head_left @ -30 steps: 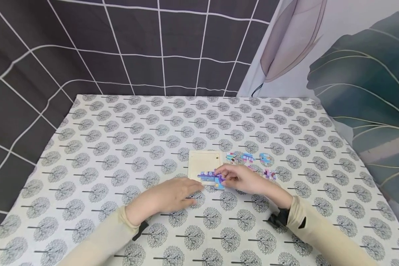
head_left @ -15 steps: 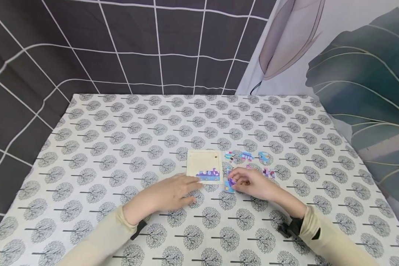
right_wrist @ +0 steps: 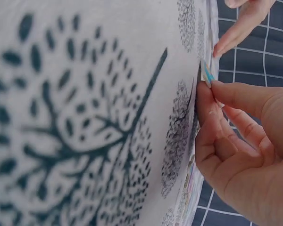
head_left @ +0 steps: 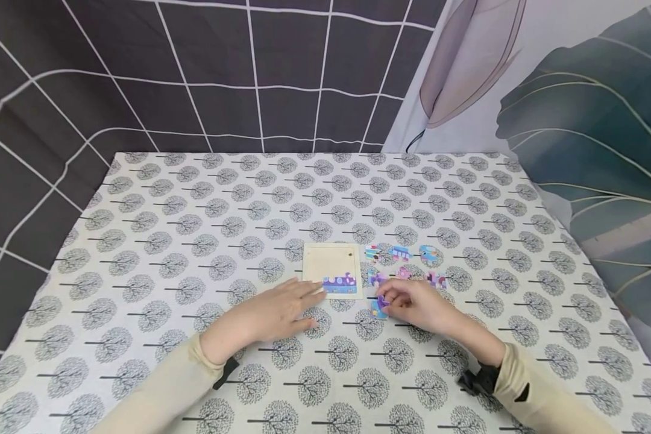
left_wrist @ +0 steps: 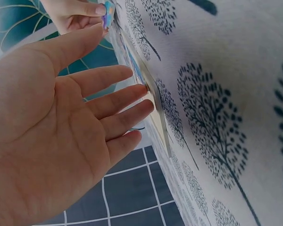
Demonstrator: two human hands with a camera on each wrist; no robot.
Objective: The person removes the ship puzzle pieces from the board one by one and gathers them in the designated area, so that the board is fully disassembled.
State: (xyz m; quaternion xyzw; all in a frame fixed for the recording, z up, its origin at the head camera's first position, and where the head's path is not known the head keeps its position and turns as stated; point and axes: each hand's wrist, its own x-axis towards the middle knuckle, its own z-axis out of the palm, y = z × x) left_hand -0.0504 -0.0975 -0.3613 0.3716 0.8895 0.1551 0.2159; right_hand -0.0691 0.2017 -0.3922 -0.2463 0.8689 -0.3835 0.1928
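A cream puzzle board [head_left: 330, 258] with a raised rim lies flat on the cloth. Joined purple and blue puzzle pieces [head_left: 340, 285] fill its lower right part. My left hand [head_left: 279, 310] has its fingers extended, and the fingertips rest at the board's lower left edge; the left wrist view shows its palm [left_wrist: 61, 122] holding nothing. Right of the board, my right hand [head_left: 420, 305] pinches a blue and purple puzzle piece [head_left: 378, 310] between thumb and forefinger. The right wrist view shows that piece [right_wrist: 208, 74] edge-on, its print mostly hidden.
Several loose puzzle pieces lie right of the board, among them a striped one [head_left: 372, 253], a blue and purple one [head_left: 401, 252], a blue one [head_left: 428, 253] and a pink one [head_left: 403, 273]. A tree-patterned cloth [head_left: 195, 337] covers the table. A dark grid curtain [head_left: 222, 72] hangs behind.
My right hand has moved right, off the board's lower right corner, with the puzzle piece still pinched. The joined pieces in the board are now uncovered. The left hand stays nearly still.
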